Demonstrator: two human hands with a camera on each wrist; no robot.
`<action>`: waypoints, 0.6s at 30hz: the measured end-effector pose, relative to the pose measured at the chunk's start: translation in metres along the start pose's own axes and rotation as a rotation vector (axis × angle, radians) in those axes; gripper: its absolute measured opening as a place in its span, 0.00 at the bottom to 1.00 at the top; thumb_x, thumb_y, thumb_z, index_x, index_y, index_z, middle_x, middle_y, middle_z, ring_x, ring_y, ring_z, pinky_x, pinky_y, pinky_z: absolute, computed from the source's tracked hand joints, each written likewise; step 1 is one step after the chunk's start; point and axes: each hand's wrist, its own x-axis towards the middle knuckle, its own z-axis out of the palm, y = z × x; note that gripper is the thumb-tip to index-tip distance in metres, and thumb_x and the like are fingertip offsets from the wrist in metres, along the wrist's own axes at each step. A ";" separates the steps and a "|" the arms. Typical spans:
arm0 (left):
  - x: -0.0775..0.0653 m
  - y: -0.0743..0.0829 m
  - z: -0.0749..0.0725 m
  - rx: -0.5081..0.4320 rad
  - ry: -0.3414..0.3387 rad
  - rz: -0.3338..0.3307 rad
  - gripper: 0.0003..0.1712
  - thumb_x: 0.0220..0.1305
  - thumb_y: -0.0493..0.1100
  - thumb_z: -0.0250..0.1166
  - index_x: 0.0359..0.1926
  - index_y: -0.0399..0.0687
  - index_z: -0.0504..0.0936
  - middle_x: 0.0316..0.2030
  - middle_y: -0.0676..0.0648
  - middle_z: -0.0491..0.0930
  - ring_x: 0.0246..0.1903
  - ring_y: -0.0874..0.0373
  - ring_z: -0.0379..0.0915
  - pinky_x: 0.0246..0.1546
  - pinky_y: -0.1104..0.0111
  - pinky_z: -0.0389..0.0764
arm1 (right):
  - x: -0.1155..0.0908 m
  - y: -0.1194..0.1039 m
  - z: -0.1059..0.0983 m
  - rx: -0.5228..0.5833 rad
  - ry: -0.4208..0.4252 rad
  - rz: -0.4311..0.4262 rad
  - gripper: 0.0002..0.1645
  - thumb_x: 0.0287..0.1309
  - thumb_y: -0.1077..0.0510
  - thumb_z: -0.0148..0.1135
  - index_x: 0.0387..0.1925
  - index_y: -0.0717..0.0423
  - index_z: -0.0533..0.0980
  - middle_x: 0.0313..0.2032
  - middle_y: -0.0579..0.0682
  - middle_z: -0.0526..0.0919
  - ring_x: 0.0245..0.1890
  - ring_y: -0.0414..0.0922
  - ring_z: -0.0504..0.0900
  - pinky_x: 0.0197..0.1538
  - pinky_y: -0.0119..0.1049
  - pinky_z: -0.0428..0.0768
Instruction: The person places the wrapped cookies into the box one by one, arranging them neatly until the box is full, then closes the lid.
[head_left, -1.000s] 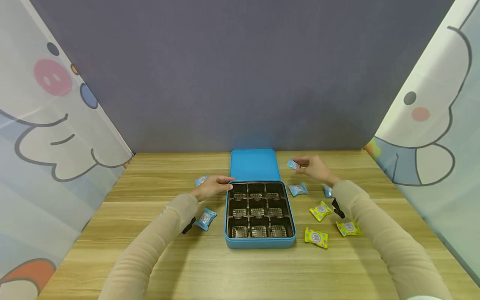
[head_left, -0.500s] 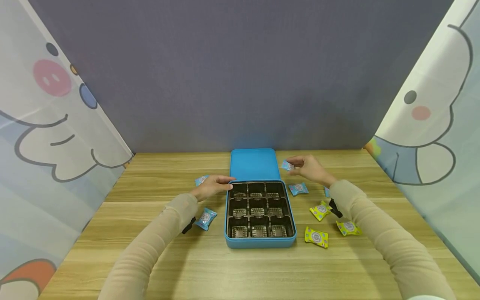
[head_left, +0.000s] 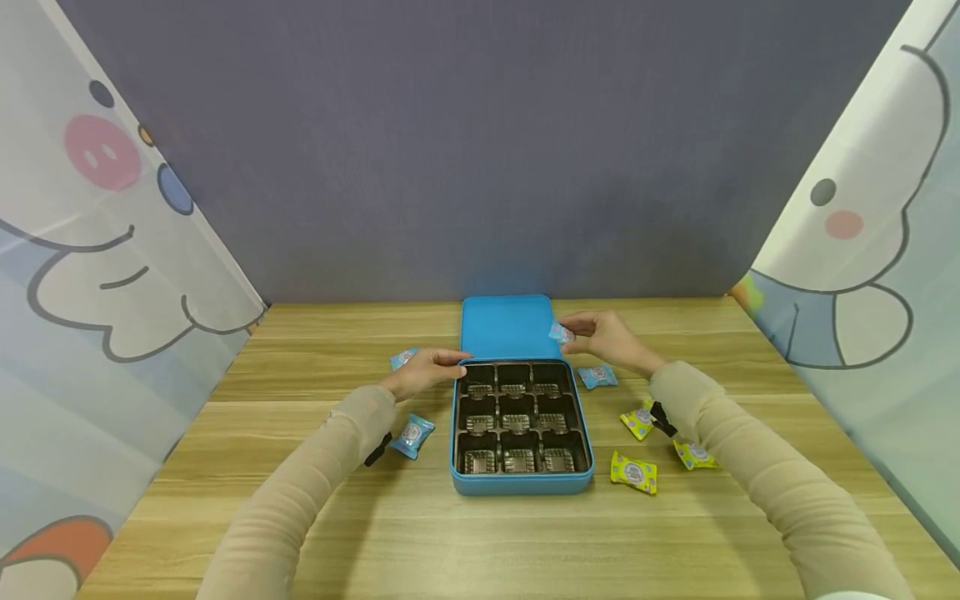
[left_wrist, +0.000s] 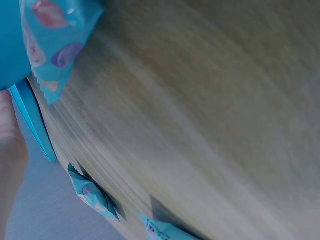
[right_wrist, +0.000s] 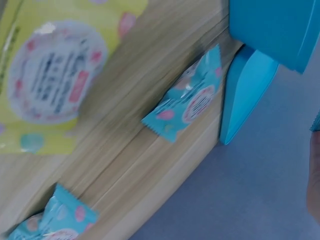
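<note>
My right hand (head_left: 611,342) pinches a blue wrapped candy (head_left: 562,333) in the air beside the open lid. Only its fingertip edge and a sliver of candy show in the right wrist view. With thumb and fingers about the back left corner, my left hand (head_left: 425,372) holds the blue box (head_left: 522,484). Inside the box is a dark tray (head_left: 515,404) with several bare square compartments. The blue lid (head_left: 506,327) lies folded back behind it. Another blue candy (head_left: 597,377) lies right of the box.
Left of the box lie two blue candies, a near one (head_left: 412,437) and a far one (head_left: 403,359). Yellow wrapped candies (head_left: 633,472) lie at the right, one partly behind my right sleeve. A second blue candy (right_wrist: 57,217) shows low in the right wrist view. A grey panel stands behind the table.
My right hand has moved left toward the lid, carrying the pinched blue candy. My left hand stays at the box corner. My right sleeve now covers a blue candy seen before.
</note>
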 end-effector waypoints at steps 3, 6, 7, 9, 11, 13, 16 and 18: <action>0.001 0.000 0.001 0.001 0.011 -0.014 0.27 0.60 0.52 0.60 0.60 0.57 0.70 0.64 0.49 0.63 0.63 0.51 0.59 0.60 0.59 0.69 | 0.000 -0.003 0.003 0.003 -0.013 -0.021 0.32 0.49 0.57 0.67 0.57 0.55 0.70 0.58 0.56 0.71 0.59 0.53 0.70 0.59 0.45 0.73; 0.001 0.002 0.002 0.005 0.010 -0.016 0.28 0.60 0.52 0.60 0.62 0.56 0.69 0.64 0.49 0.63 0.63 0.51 0.60 0.61 0.59 0.68 | 0.000 -0.007 0.006 0.014 -0.022 -0.029 0.31 0.49 0.57 0.67 0.57 0.55 0.71 0.58 0.56 0.72 0.59 0.53 0.70 0.59 0.44 0.73; 0.001 0.003 0.002 0.009 0.005 -0.014 0.28 0.60 0.52 0.60 0.62 0.54 0.68 0.64 0.49 0.63 0.63 0.51 0.60 0.61 0.58 0.68 | 0.000 -0.008 0.007 0.018 -0.023 -0.028 0.31 0.49 0.58 0.67 0.57 0.55 0.71 0.58 0.56 0.72 0.59 0.53 0.70 0.59 0.45 0.73; 0.001 0.003 0.003 0.012 -0.002 0.000 0.29 0.61 0.51 0.60 0.63 0.52 0.67 0.64 0.47 0.63 0.63 0.49 0.60 0.61 0.57 0.68 | 0.000 -0.010 0.010 0.026 -0.028 -0.028 0.31 0.49 0.58 0.67 0.57 0.55 0.71 0.58 0.56 0.72 0.59 0.52 0.70 0.59 0.45 0.73; 0.001 0.003 0.003 0.014 -0.004 0.003 0.29 0.61 0.50 0.59 0.63 0.52 0.67 0.64 0.47 0.63 0.63 0.49 0.59 0.61 0.57 0.67 | -0.001 -0.013 0.013 0.027 -0.037 -0.031 0.32 0.48 0.57 0.68 0.57 0.55 0.71 0.58 0.56 0.72 0.59 0.52 0.70 0.58 0.45 0.74; 0.001 0.002 0.004 0.012 0.002 -0.002 0.28 0.61 0.50 0.59 0.63 0.53 0.68 0.64 0.49 0.63 0.64 0.50 0.58 0.61 0.58 0.67 | -0.001 -0.015 0.017 0.023 -0.045 -0.038 0.33 0.47 0.55 0.68 0.57 0.54 0.70 0.58 0.55 0.72 0.59 0.52 0.70 0.58 0.44 0.74; 0.001 0.002 0.004 0.011 0.010 -0.008 0.28 0.61 0.51 0.59 0.62 0.54 0.68 0.64 0.50 0.63 0.64 0.51 0.58 0.61 0.58 0.68 | 0.000 -0.017 0.022 0.015 -0.051 -0.056 0.34 0.47 0.54 0.68 0.58 0.56 0.70 0.57 0.55 0.73 0.59 0.52 0.71 0.59 0.43 0.73; 0.001 0.003 0.005 0.010 0.012 -0.004 0.28 0.61 0.51 0.60 0.62 0.55 0.68 0.64 0.49 0.63 0.64 0.50 0.58 0.61 0.57 0.67 | 0.001 -0.018 0.025 0.019 -0.047 -0.062 0.35 0.47 0.54 0.69 0.58 0.57 0.70 0.56 0.55 0.74 0.59 0.52 0.71 0.59 0.44 0.73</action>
